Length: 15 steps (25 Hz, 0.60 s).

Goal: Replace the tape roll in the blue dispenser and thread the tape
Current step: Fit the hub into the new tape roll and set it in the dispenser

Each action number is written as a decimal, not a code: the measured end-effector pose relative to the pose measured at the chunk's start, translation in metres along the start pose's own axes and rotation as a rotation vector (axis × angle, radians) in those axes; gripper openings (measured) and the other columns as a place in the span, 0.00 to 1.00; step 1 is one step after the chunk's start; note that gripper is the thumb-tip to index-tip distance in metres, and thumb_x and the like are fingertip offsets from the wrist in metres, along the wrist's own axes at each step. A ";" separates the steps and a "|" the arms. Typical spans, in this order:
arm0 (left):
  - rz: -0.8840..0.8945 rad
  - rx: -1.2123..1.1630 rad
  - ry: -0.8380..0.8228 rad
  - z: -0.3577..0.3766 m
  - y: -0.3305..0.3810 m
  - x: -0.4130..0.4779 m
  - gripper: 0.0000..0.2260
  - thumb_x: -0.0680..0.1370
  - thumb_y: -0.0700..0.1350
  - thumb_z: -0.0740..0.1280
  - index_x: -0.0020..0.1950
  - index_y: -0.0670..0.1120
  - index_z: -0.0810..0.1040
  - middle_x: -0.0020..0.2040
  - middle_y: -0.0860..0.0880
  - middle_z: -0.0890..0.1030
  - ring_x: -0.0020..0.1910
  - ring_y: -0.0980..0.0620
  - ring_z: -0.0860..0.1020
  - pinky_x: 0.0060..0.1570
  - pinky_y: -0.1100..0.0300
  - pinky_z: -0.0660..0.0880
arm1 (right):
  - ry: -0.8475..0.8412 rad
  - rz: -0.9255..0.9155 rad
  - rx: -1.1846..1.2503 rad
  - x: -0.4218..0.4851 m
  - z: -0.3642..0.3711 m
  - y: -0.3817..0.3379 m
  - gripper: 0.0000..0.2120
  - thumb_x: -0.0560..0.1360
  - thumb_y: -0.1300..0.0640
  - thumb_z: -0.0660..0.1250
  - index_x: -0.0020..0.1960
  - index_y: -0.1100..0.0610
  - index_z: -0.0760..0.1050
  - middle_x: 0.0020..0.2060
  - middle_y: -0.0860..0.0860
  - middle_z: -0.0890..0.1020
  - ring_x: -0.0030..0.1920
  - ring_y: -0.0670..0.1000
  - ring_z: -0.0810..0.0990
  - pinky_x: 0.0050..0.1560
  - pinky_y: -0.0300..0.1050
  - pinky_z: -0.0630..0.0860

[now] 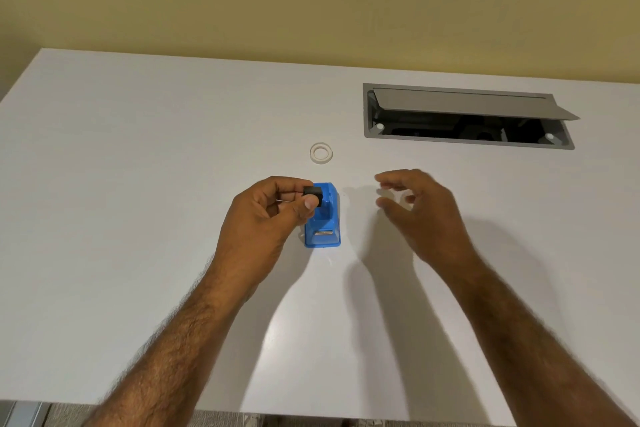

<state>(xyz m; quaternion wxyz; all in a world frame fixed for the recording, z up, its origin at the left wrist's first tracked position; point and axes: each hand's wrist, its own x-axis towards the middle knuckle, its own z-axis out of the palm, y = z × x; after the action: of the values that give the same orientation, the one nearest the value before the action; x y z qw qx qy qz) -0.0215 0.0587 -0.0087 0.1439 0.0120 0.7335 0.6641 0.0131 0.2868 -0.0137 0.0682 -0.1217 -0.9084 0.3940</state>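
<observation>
The blue dispenser [327, 222] stands on the white table [138, 184], its metal cutter facing me. My left hand [266, 215] pinches a small black spool core [313, 194] between thumb and forefinger, just above the dispenser's left side. A white tape roll [321, 152] lies flat on the table behind the dispenser. To the right of the dispenser my right hand [419, 208] hovers with fingers curled and apart, holding nothing that I can make out.
A grey cable hatch [467, 118] with its lid propped open is set into the table at the back right. A yellow wall runs behind the table. The table's front edge lies near the bottom of the view.
</observation>
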 end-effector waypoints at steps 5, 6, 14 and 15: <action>-0.007 -0.003 0.003 0.003 0.000 0.001 0.07 0.73 0.50 0.74 0.50 0.55 0.86 0.47 0.51 0.88 0.48 0.49 0.87 0.56 0.49 0.82 | 0.004 0.008 -0.264 0.014 -0.015 0.042 0.14 0.72 0.58 0.70 0.57 0.49 0.78 0.57 0.48 0.80 0.59 0.51 0.75 0.56 0.39 0.65; -0.008 -0.005 0.005 0.004 0.000 0.001 0.07 0.73 0.50 0.74 0.50 0.55 0.86 0.47 0.50 0.88 0.47 0.49 0.87 0.56 0.49 0.82 | -0.009 -0.005 -0.292 0.015 -0.016 0.048 0.14 0.72 0.58 0.70 0.57 0.49 0.77 0.57 0.48 0.80 0.59 0.51 0.74 0.56 0.39 0.64; -0.018 -0.022 0.007 0.010 0.000 0.002 0.08 0.73 0.49 0.74 0.51 0.54 0.86 0.47 0.50 0.88 0.48 0.47 0.87 0.58 0.43 0.81 | -0.167 -0.006 -0.500 0.013 -0.015 0.058 0.18 0.73 0.60 0.67 0.62 0.51 0.75 0.58 0.54 0.78 0.57 0.57 0.74 0.52 0.50 0.76; -0.018 -0.026 0.009 0.010 -0.001 0.002 0.08 0.72 0.48 0.75 0.51 0.54 0.86 0.47 0.50 0.88 0.49 0.46 0.87 0.59 0.42 0.81 | -0.170 0.002 -0.500 0.013 -0.016 0.056 0.18 0.73 0.61 0.66 0.62 0.51 0.75 0.57 0.54 0.78 0.57 0.57 0.74 0.51 0.50 0.76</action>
<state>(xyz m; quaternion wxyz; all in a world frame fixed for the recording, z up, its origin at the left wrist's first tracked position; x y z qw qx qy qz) -0.0211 0.0683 -0.0105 0.1467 0.0007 0.7257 0.6722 0.0137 0.3384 -0.0441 -0.0409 -0.1021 -0.9799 0.1663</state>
